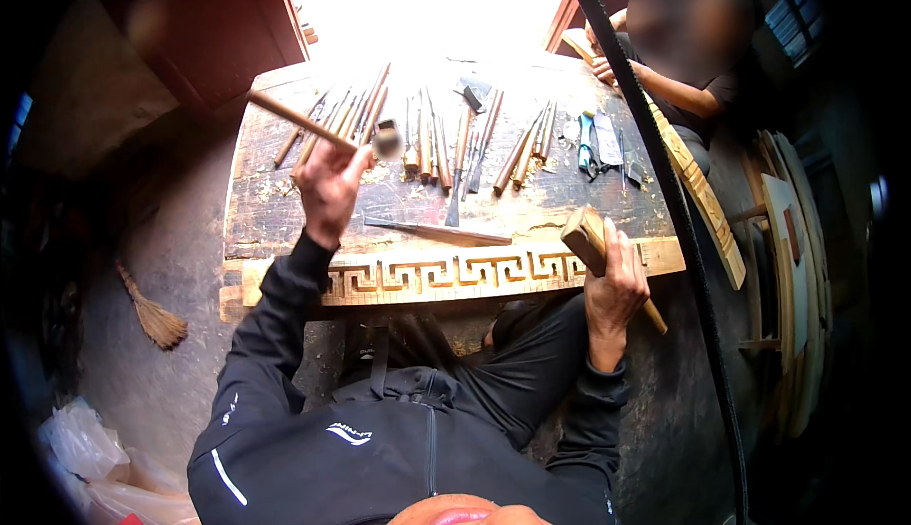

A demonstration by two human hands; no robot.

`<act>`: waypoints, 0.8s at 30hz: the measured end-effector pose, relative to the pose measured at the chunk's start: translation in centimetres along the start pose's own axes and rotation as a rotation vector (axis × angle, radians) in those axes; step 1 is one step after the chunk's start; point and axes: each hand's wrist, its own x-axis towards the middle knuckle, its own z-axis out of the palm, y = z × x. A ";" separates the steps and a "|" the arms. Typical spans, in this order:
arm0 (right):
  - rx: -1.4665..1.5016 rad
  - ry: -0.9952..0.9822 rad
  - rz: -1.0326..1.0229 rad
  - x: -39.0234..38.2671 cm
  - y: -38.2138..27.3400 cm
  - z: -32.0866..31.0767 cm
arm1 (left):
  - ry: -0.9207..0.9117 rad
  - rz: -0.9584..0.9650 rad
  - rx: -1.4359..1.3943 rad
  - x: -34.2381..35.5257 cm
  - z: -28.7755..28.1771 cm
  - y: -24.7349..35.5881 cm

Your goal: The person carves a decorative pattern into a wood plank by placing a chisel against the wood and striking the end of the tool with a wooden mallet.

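My left hand (327,193) is closed around a long wooden-handled tool (289,115), raised over the left part of the workbench. A blurred, dark-topped thing (387,142) shows beside my thumb; I cannot tell whether it belongs to that tool. In my right hand (617,283) is a wooden mallet (585,238), its blocky head up and its handle end poking out below. Along the bench's near edge lies a wooden board (446,290) carved with an angular key pattern, partly behind the mallet and my left sleeve. Just beyond it rests a flat chisel (446,232).
Several wooden-handled chisels (441,150) lie in groups across the workbench (275,212), among wood chips. At the far right, another person (688,93) holds a long carved board (697,188). A black strap (678,202) crosses the view. A broom (157,321) lies at left.
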 end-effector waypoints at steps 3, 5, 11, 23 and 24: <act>0.038 0.058 0.111 -1.8 -0.6 2.2 | 0.087 -0.008 -0.016 4.7 1.3 -6.3; 0.079 0.091 0.126 -2.1 -0.6 2.5 | 0.111 -0.034 0.064 6.0 2.3 -7.7; 0.026 0.058 0.123 -3.0 1.1 2.4 | 0.078 0.032 0.340 6.3 4.8 -9.9; 0.267 -0.239 -0.011 -2.1 0.3 1.8 | -0.091 0.168 0.277 0.8 3.6 -1.7; 0.312 -0.247 0.000 -1.7 0.1 1.4 | -0.120 0.141 0.170 -0.6 3.5 -1.9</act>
